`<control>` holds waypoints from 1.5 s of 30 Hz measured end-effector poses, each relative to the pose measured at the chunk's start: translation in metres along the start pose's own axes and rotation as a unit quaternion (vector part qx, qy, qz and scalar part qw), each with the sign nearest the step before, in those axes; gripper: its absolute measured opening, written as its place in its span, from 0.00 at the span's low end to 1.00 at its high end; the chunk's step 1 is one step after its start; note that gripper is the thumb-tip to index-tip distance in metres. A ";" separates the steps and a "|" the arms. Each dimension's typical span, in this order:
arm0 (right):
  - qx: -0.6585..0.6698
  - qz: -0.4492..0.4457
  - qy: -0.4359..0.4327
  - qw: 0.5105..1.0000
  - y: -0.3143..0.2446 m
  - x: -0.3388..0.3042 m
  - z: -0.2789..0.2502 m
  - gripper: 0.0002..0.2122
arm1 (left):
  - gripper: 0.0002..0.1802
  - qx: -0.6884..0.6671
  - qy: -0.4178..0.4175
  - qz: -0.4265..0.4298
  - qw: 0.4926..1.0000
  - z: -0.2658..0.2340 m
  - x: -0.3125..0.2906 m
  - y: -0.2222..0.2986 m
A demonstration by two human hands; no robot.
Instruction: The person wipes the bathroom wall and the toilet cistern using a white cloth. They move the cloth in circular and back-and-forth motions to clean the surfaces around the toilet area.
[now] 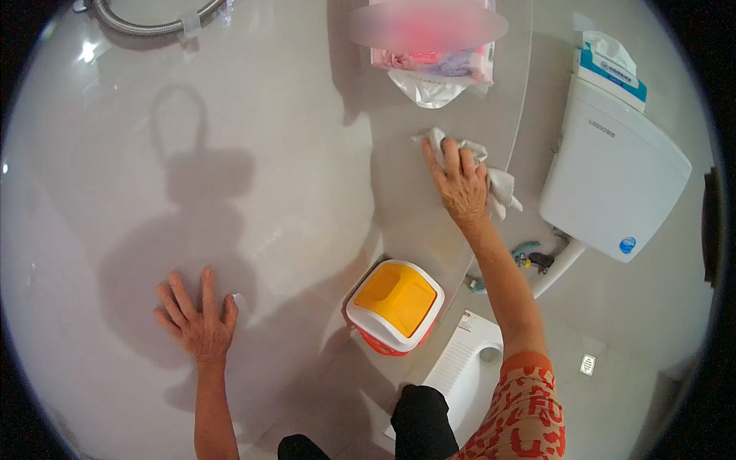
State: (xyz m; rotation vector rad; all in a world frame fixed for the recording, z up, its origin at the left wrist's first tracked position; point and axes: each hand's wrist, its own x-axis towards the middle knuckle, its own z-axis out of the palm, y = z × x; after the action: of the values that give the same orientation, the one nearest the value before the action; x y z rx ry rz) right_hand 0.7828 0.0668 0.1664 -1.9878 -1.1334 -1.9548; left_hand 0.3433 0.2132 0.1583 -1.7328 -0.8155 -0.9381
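Note:
My right hand (pixel 463 188) presses a crumpled whitish cloth (pixel 500 186) onto the grey tiled ledge (pixel 414 199), fingers bent over it. Part of the cloth bunches past the fingertips and part trails out beside the wrist. Above it on the ledge is a pink and floral tissue pack (pixel 433 65), with white tissue poking out at its lower end. On the left, my left hand (pixel 198 318) rests flat against the pale glossy tiles (pixel 307 192), fingers spread and holding nothing. A small white bit (pixel 239 300) shows by its thumb.
A bin (pixel 395 303) with a yellow swing lid stands below the ledge. To its right are a squat toilet (pixel 468 360) and a floor drain (pixel 587 364). A white cistern (pixel 613 169) carries a tissue box (pixel 611 73). A braided hose (pixel 146 29) curves at upper left.

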 end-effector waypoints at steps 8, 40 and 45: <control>0.127 -0.226 -0.245 0.934 -0.031 -0.062 0.004 0.26 | 0.29 0.008 -0.019 -0.001 1.000 0.002 -0.005 -0.005; 0.247 -0.333 -0.247 0.876 -0.092 -0.130 0.049 0.14 | 0.27 0.002 0.018 0.009 1.000 0.006 -0.010 -0.004; 0.247 -0.313 -0.260 0.880 -0.052 -0.147 0.025 0.13 | 0.28 -0.001 0.024 0.002 1.000 0.004 -0.005 0.000</control>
State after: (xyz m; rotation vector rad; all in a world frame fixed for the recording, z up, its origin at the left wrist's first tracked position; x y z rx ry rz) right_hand 0.7904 0.0579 0.0086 -2.0352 -2.3641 -1.0820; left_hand 0.3417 0.2169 0.1531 -1.7076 -0.7802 -0.9742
